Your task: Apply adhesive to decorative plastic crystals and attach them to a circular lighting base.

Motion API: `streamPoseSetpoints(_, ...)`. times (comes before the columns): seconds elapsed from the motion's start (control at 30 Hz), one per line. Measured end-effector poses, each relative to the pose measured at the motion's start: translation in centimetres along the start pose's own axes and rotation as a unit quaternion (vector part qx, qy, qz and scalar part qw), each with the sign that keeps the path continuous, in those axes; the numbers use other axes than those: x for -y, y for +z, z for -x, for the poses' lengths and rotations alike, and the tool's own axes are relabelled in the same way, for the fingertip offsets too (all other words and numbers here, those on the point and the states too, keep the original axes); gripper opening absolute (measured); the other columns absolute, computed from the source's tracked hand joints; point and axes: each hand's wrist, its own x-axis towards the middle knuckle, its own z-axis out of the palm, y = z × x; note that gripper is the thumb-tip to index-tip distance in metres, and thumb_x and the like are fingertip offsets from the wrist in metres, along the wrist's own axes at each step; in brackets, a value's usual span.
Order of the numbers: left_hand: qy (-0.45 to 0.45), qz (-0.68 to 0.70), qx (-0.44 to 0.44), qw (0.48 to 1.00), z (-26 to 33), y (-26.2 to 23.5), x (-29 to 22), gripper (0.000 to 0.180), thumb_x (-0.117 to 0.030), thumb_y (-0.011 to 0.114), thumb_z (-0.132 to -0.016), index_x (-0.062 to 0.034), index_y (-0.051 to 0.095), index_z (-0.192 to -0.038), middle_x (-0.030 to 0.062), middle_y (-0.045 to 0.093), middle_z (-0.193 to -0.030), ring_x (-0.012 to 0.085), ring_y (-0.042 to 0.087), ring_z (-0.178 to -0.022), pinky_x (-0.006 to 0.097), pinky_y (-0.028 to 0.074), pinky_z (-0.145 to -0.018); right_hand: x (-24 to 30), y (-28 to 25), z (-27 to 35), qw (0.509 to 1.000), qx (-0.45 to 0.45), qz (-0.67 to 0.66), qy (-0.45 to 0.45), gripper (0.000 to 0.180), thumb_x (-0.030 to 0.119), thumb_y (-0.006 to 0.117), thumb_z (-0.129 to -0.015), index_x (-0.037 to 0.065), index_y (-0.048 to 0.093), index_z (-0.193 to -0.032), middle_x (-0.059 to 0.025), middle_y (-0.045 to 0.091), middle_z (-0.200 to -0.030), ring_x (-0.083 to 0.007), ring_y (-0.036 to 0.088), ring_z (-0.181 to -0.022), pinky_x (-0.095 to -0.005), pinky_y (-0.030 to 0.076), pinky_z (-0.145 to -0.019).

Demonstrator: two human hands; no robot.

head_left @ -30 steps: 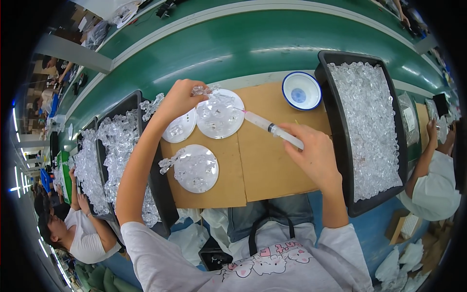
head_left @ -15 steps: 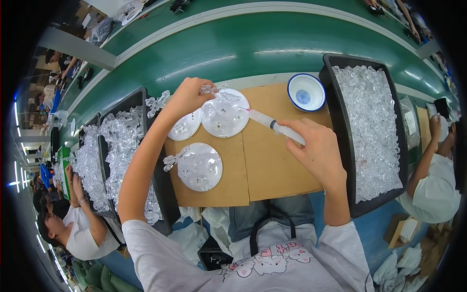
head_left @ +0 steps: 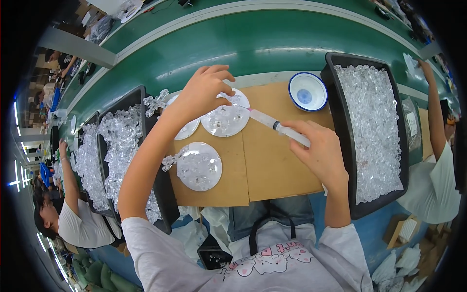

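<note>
My right hand (head_left: 318,152) grips a clear syringe (head_left: 265,119), its thin tip pointing left over the far white round plate (head_left: 224,127). Small clear plastic pieces lie on that plate. Above its upper left part, my left hand (head_left: 204,92) hovers with fingers apart and nothing visible between them. Partly covered by my left wrist is another white plate (head_left: 187,130). Closer to me, a third white plate (head_left: 199,180) bears clear pieces, and a branched clear piece (head_left: 169,162) sticks out past its left edge.
Brown cardboard (head_left: 270,165) lies under the plates. A white bowl with a blue rim (head_left: 308,91) stands at the far right. Black bins full of clear pieces flank the cardboard, one right (head_left: 372,136), others left (head_left: 121,141). Co-workers sit on both sides.
My left hand has opened and lifted slightly up and right from the clear piece it pinched. The syringe has shifted slightly right. Both neighbouring people have reached an arm forward.
</note>
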Motion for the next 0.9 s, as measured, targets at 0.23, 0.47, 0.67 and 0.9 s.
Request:
streamPoseSetpoints(0.23,-0.009,-0.03,0.03,0.999,-0.4,0.0,-0.6,0.018,-0.016,0.074,-0.064,-0.0101,0.071,-0.08,0.0038,0.06,-0.111,0.0238,0.042,-0.12,0.043,0.033,-0.098,-0.3,0.0,0.1,1.0,0.002,-0.007,-0.003,0.029,0.009,0.059,-0.071,0.01,0.063,-0.1,-0.0103,0.059,-0.077,-0.0271,0.058,-0.066,-0.0334,0.046,-0.059)
streamPoseSetpoints(0.47,-0.048,-0.014,0.097,0.994,-1.7,-0.4,-0.1,0.015,-0.017,0.073,-0.065,-0.0096,0.071,-0.077,0.0018,0.057,-0.12,0.0242,0.037,-0.125,0.042,0.031,-0.102,-0.5,0.1,0.9,0.998,-0.006,-0.051,0.022,0.03,0.006,0.06,-0.071,0.008,0.063,-0.1,-0.0113,0.062,-0.082,-0.0263,0.061,-0.07,-0.0312,0.047,-0.062)
streamPoseSetpoints(0.67,-0.044,-0.017,0.111,0.993,-2.2,-0.6,0.0,0.015,-0.017,0.073,-0.065,-0.0089,0.07,-0.077,0.003,0.055,-0.123,0.0251,0.037,-0.125,0.043,0.031,-0.102,-1.2,0.3,1.2,0.996,-0.022,-0.069,0.044,0.031,0.004,0.059,-0.071,0.006,0.063,-0.101,-0.0132,0.064,-0.09,-0.0259,0.063,-0.075,-0.0302,0.049,-0.066)
streamPoseSetpoints(0.9,-0.032,-0.034,0.095,0.994,-1.3,-1.0,-0.3,0.028,-0.016,0.075,-0.062,-0.0078,0.069,-0.087,0.0067,0.051,-0.127,0.0261,0.036,-0.126,0.043,0.03,-0.102,-1.5,1.1,3.4,0.971,-0.076,-0.214,0.076,0.031,-0.002,0.059,-0.074,0.003,0.062,-0.105,-0.0082,0.065,-0.092,-0.0125,0.062,-0.075,-0.0246,0.047,-0.065)
